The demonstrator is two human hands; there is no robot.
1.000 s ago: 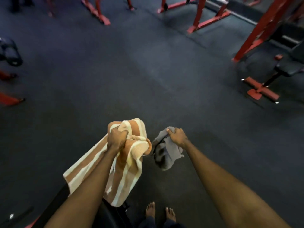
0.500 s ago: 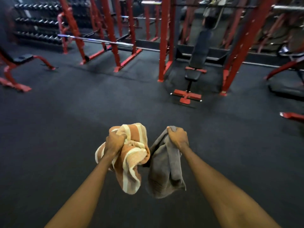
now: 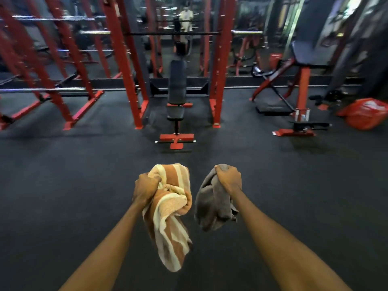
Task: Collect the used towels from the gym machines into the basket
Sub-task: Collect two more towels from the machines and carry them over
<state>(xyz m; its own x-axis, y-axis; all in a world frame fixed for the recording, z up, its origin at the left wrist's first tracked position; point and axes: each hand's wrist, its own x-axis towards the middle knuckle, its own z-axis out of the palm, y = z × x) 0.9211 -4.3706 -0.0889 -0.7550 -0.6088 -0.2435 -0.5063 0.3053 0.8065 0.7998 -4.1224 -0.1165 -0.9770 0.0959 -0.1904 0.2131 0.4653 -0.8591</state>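
My left hand (image 3: pixel 145 189) is clenched on an orange towel with cream stripes (image 3: pixel 171 219), which hangs bunched below my fist. My right hand (image 3: pixel 228 179) grips a grey towel (image 3: pixel 212 206) that droops in a crumpled bundle. Both hands are held out in front of me over the dark gym floor, a short gap between the two towels. No basket shows in the view.
A black incline bench (image 3: pixel 177 95) stands straight ahead inside a red rack (image 3: pixel 218 80). More red racks with barbells (image 3: pixel 63 76) fill the left. Another bench machine (image 3: pixel 302 85) stands at the right, with a red bag (image 3: pixel 366 113) on the floor beyond it.
The view has swung up from the floor to the racks ahead. Both hands keep their towels, and the striped towel hangs more bunched than before.
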